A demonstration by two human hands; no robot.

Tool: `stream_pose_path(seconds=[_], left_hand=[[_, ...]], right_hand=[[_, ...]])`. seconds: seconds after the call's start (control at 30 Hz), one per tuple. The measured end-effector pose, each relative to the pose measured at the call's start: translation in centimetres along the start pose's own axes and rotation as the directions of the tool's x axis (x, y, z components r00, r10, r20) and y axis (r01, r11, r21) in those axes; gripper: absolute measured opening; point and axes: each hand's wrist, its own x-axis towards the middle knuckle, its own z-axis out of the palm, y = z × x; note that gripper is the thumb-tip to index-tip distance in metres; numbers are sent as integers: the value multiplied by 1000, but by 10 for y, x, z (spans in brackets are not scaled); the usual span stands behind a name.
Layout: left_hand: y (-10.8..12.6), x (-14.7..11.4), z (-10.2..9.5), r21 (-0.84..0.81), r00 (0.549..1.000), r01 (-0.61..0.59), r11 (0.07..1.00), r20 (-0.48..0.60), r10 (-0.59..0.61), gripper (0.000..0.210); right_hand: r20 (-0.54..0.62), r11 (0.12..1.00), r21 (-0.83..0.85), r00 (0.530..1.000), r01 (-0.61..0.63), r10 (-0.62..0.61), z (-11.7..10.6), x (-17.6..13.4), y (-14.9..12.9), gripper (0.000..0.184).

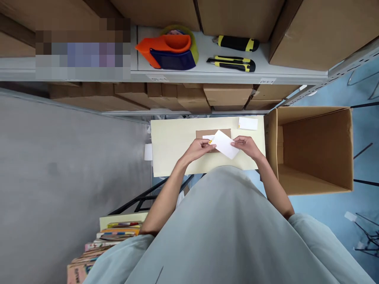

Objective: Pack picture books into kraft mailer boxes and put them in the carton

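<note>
Between my two hands a white card point(225, 145) is held tilted above the table. My left hand point(201, 148) pinches its left corner, close to a small yellow mark. On the opposite edge, my right hand point(245, 145) has it between thumb and fingers. Beneath the card lies a flat brown cardboard box point(201, 133), partly hidden by the card and my left hand. Another white piece point(207, 137) rests on that box, mostly covered. A stack of white cards point(248, 124) sits at the table's back right corner.
The cream table point(168, 146) stands below a grey shelf point(204, 59) with a tape dispenser point(171, 51), two utility knives point(233, 63) and cardboard boxes. To the right is an open carton point(316, 150). Piled books point(100, 248) are at lower left.
</note>
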Motion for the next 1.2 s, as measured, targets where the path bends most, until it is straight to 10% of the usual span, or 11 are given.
stream_pose_path(seconds=[0.27, 0.53, 1.2], left_hand=[[10, -26, 3, -278, 993, -28, 960, -121, -6, 68], [7, -53, 11, -148, 989, -28, 989, 138, 48, 48], [9, -72, 8, -145, 987, -154, 977, 25, 159, 33]], right_hand=[[-121, 1000, -2, 993, 18, -18, 42, -37, -8, 61], [-278, 997, 5, 958, 74, -70, 57, -42, -24, 57], [-256, 997, -17, 964, 71, -73, 61, -41, -19, 55]])
